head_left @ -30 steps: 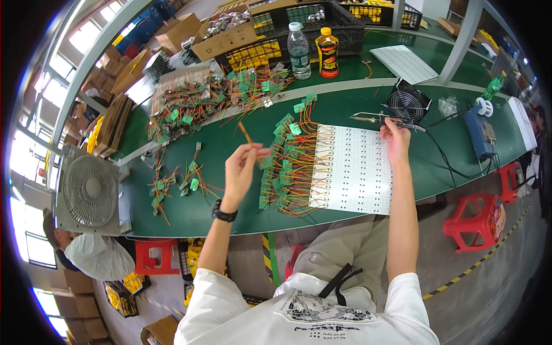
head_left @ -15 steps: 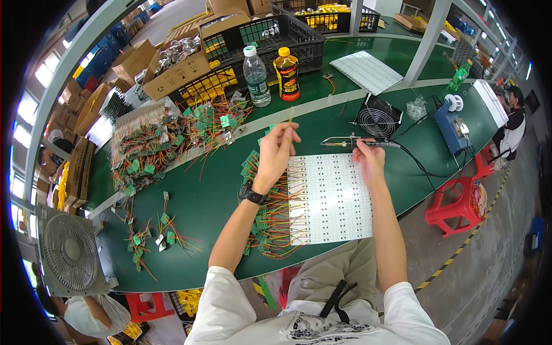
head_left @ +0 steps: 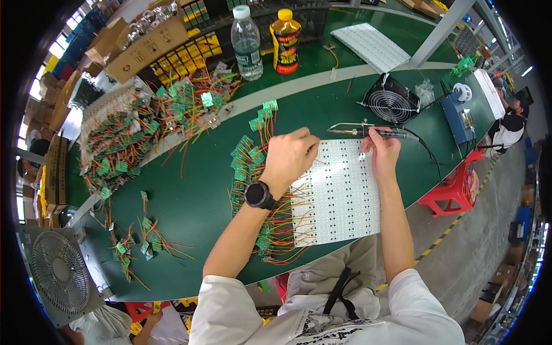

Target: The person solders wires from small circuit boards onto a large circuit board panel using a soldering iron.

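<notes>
My left hand (head_left: 290, 155), with a black watch on its wrist, is closed in a pinch over the upper left corner of a white panel (head_left: 345, 195) dotted with small parts. A thin wire shows at its fingertips; the fingers cover most of it. My right hand (head_left: 384, 154) grips a soldering iron (head_left: 348, 131) by its handle, tip pointing left, just above the panel's far edge. Small green circuit boards (head_left: 244, 167) lie in a row left of the panel. Their red and yellow wires (head_left: 282, 224) reach onto its left side.
A heaped pile of wired boards (head_left: 123, 135) and a few loose ones (head_left: 152, 236) lie to the left. Two bottles (head_left: 247, 49) stand at the back. A small black fan (head_left: 391, 102), a blue soldering station (head_left: 454, 123) and its cable are on the right. Another panel (head_left: 371, 46) lies behind.
My left hand has moved right and nearer, onto the panel's upper corner. The soldering iron stays in my right hand above the panel's far edge. The whole view has shifted slightly.
</notes>
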### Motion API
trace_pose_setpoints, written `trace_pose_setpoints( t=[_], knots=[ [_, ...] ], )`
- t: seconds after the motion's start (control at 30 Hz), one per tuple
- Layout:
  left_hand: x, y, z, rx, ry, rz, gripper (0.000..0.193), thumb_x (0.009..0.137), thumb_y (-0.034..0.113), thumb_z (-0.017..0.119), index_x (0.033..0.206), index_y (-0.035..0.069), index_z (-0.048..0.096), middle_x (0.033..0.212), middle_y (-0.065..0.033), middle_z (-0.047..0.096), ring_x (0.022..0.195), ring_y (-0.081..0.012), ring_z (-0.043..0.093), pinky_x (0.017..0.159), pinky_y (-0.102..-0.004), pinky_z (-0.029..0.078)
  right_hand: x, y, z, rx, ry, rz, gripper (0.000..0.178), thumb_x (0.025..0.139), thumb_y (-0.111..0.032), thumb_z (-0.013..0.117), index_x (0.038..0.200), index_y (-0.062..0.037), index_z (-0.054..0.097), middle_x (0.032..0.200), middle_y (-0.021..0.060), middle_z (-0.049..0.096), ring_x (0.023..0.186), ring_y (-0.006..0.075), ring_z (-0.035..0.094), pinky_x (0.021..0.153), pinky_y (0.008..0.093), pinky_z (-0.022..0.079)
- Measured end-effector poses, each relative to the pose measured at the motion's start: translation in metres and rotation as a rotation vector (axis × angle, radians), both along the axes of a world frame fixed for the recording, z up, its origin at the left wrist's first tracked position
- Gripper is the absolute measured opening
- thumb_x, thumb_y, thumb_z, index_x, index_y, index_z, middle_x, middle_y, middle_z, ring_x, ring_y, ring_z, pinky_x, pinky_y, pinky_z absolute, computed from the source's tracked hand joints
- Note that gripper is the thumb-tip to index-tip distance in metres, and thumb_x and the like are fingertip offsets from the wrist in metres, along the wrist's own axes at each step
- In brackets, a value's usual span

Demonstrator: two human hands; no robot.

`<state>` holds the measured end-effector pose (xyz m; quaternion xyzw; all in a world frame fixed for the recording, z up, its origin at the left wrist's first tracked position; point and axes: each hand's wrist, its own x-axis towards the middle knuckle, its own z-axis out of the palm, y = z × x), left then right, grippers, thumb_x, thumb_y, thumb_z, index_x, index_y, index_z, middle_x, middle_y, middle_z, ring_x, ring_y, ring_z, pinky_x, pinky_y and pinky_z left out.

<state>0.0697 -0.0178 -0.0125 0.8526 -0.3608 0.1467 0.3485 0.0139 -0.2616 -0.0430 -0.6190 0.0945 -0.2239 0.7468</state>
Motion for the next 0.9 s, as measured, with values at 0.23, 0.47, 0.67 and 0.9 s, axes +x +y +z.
trace_pose_setpoints(
  t=[0.23,0.47,0.67,0.9],
  knots=[
    [0.002,0.001,-0.009,-0.015,0.062,0.075,0.006,0.077,0.011,0.065,0.077,0.007,0.070,0.074,-0.0045,0.063,0.061,-0.0274,0.063,0.056,-0.0362,0.050,0.002,-0.008,0.003,0.045,0.100,0.054,0.021,0.089,-0.011,0.067,0.100,0.0052,0.062,0.072,0.0120,0.065,0.060,0.0180,0.062,0.058,0.0284,0.047],
    [0.001,0.002,-0.014,0.036,0.044,0.091,0.007,0.077,0.011,0.064,0.075,0.007,0.069,0.072,-0.0053,0.062,0.060,-0.0284,0.062,0.055,-0.0378,0.049,-0.006,-0.014,0.000,0.043,0.058,0.149,0.019,0.090,-0.010,0.066,0.101,0.0058,0.063,0.077,0.0124,0.067,0.063,0.0186,0.063,0.060,0.0292,0.048],
    [0.000,0.002,-0.015,0.021,0.042,0.092,0.007,0.077,0.011,0.064,0.074,0.007,0.069,0.072,-0.0058,0.063,0.061,-0.0292,0.062,0.055,-0.0383,0.049,-0.006,-0.012,0.000,-0.054,0.054,0.157,0.018,0.089,-0.008,0.066,0.100,0.0062,0.063,0.078,0.0130,0.067,0.063,0.0187,0.064,0.060,0.0288,0.048],
    [0.000,0.001,-0.016,0.016,0.034,0.102,0.007,0.076,0.011,0.064,0.075,0.006,0.070,0.072,-0.0060,0.063,0.061,-0.0294,0.062,0.055,-0.0381,0.049,-0.006,-0.013,-0.001,-0.071,0.057,0.137,0.019,0.088,-0.006,0.066,0.101,0.0070,0.063,0.078,0.0139,0.067,0.062,0.0193,0.064,0.059,0.0280,0.048]
  ],
)
